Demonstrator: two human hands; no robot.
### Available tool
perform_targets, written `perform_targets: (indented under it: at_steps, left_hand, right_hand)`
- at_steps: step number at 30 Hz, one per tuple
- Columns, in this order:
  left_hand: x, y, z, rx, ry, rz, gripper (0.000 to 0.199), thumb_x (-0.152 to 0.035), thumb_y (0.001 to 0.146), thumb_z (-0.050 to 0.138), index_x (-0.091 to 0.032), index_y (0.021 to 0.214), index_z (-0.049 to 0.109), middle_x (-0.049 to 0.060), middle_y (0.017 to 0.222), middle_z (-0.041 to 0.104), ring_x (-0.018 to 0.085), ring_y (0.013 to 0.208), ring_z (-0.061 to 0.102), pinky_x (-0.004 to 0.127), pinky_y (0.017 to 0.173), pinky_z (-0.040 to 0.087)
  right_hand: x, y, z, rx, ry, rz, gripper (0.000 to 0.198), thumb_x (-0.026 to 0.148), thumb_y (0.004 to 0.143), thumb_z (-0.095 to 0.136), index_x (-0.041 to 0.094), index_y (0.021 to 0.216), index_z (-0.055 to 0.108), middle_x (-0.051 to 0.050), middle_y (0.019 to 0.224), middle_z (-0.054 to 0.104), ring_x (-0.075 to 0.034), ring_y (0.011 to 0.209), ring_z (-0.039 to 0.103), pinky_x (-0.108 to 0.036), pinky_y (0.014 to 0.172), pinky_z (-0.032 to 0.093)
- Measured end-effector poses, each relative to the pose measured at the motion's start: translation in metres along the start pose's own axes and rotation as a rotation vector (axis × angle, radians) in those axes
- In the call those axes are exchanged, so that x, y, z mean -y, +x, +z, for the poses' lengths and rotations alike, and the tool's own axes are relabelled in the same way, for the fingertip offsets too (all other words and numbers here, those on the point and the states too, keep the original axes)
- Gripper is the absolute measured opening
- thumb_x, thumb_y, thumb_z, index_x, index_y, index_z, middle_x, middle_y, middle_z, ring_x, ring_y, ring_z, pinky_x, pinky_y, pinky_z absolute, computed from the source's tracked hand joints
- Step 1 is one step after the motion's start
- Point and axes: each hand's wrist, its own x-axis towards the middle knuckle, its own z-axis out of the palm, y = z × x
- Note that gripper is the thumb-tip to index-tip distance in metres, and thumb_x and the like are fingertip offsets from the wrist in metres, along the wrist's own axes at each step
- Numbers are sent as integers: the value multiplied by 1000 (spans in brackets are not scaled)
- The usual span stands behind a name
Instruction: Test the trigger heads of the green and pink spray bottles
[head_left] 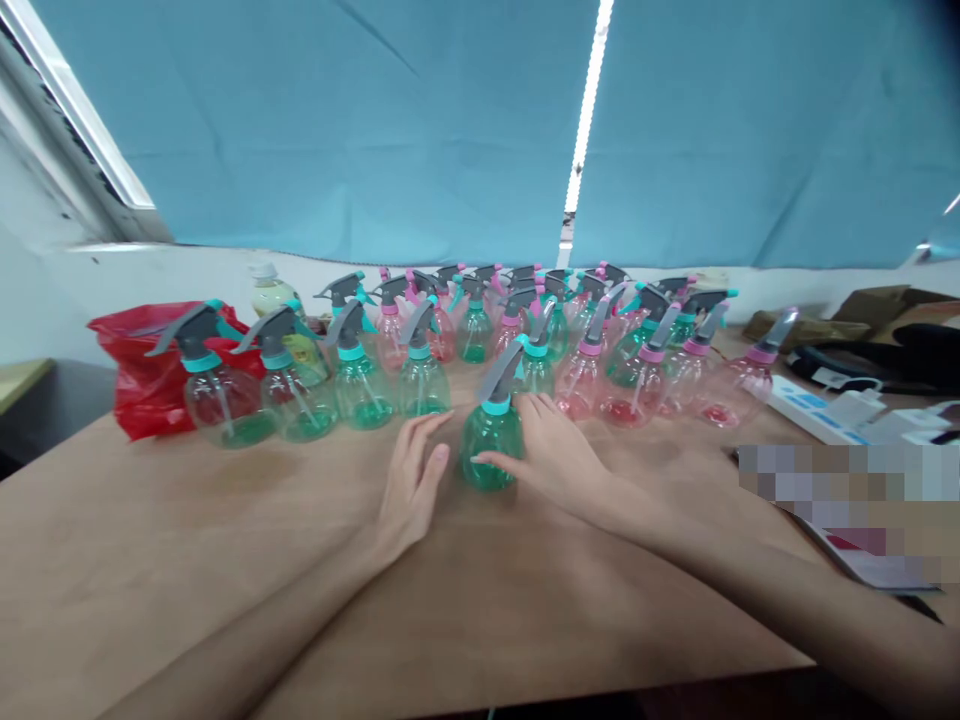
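A green spray bottle [491,440] with a grey trigger head and teal collar stands upright on the table, nearest to me. My right hand [555,450] is wrapped round its right side, thumb across the front. Left of the bottle, my left hand [412,480] is open with its fingers apart, not touching it. Just beyond that hand is another green spray bottle [424,385], one of a row of green ones to the left. To the right stand several pink spray bottles [630,395], and more of both colours are crowded behind.
A red plastic bag [150,370] sits at the left behind the bottles, near a capped drink bottle [270,290]. On the right lie a white power strip [814,410] with plugs and a black cable or strap [832,365]. A blue curtain [375,130] hangs behind the wooden table [187,540].
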Motion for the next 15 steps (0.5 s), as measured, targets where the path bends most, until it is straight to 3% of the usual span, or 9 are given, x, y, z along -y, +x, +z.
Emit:
perform_targets:
  at_steps: [6, 9, 15]
  left_hand:
    - [16, -4, -10, -69, 13, -75, 32, -38, 97, 32, -19, 104, 57, 6, 103, 57, 20, 101, 54, 33, 93, 41]
    - [18, -4, -6, -44, -15, -93, 31, -39, 96, 35, -21, 98, 59, 4, 96, 61, 20, 94, 57, 31, 88, 43]
    - [20, -5, -6, 15, -65, -159, 31, -40, 96, 36, -21, 92, 60, 3, 90, 63, 19, 90, 58, 29, 84, 42]
  right_hand:
    - [3, 42, 10, 84, -47, 132, 69, 48, 72, 73, 9, 122, 46, -20, 104, 66, -37, 101, 62, -45, 74, 52]
    - [3, 59, 13, 140, -95, 222, 72, 45, 73, 74, 6, 125, 43, -21, 100, 68, -35, 98, 65, -42, 74, 51]
    - [0, 79, 14, 235, -128, 255, 71, 43, 77, 71, 6, 128, 38, -22, 101, 68, -33, 100, 65, -38, 75, 50]
